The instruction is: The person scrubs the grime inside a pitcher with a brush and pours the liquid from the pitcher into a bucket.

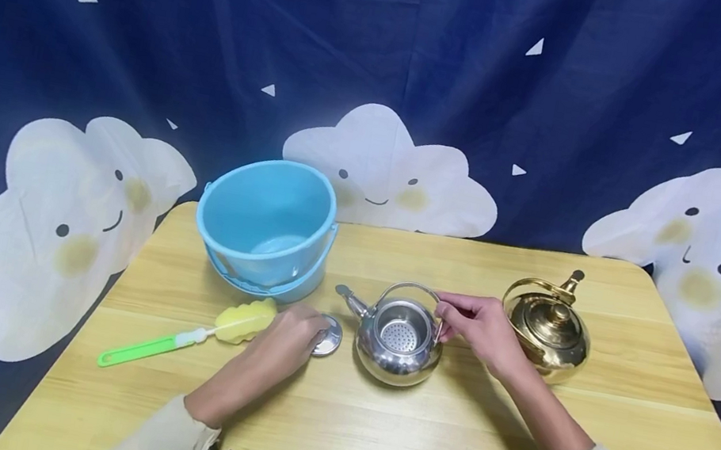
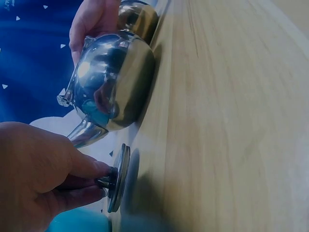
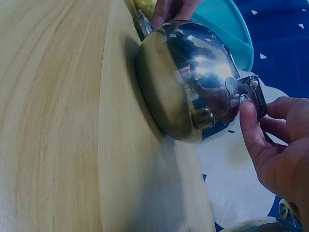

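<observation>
A silver teapot (image 1: 396, 360) stands in the middle of the table with its top uncovered, a perforated strainer (image 1: 400, 336) showing inside and its spout pointing left. My right hand (image 1: 480, 328) pinches the teapot's raised handle (image 3: 256, 94) on the right side. To the left of the pot, my left hand (image 1: 289, 331) pinches the knob of the round silver lid (image 1: 329, 338) between thumb and fingers. In the left wrist view the lid (image 2: 119, 178) hangs on edge close to the tabletop, its shadow beside it.
A blue bucket (image 1: 258, 271) stands at the back left. In front of it lies a yellow sponge brush (image 1: 242, 319) with a green handle (image 1: 139, 351). A gold teapot (image 1: 553, 343) with its lid on stands right of my right hand. A dark blue curtain (image 1: 393, 38) hangs behind the table.
</observation>
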The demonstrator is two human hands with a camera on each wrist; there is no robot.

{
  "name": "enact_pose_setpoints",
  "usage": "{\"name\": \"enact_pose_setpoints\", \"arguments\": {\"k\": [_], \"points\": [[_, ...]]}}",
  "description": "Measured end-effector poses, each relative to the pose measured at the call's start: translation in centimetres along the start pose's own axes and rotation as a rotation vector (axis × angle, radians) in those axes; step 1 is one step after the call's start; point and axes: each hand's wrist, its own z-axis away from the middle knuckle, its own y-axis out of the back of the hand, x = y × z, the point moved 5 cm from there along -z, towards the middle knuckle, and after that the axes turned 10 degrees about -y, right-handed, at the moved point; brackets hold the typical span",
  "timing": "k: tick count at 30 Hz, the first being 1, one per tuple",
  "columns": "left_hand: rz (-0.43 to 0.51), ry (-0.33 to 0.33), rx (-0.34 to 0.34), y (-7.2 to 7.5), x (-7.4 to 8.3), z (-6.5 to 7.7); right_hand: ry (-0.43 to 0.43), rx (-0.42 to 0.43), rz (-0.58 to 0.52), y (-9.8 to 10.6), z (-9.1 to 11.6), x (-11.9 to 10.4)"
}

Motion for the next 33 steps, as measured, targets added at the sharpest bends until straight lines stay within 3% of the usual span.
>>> {"name": "enact_pose_setpoints", "arguments": {"k": [19, 33], "points": [[-0.022, -0.024, 0.006, -0.35, 0.06, 0.30, 0.007, 0.006, 0.013, -0.04, 0.14, -0.10], [-0.053, -0.040, 0.014, 0.25, 0.51, 0.29, 0.013, 0.018, 0.018, -0.08, 0.14, -0.17]]}}
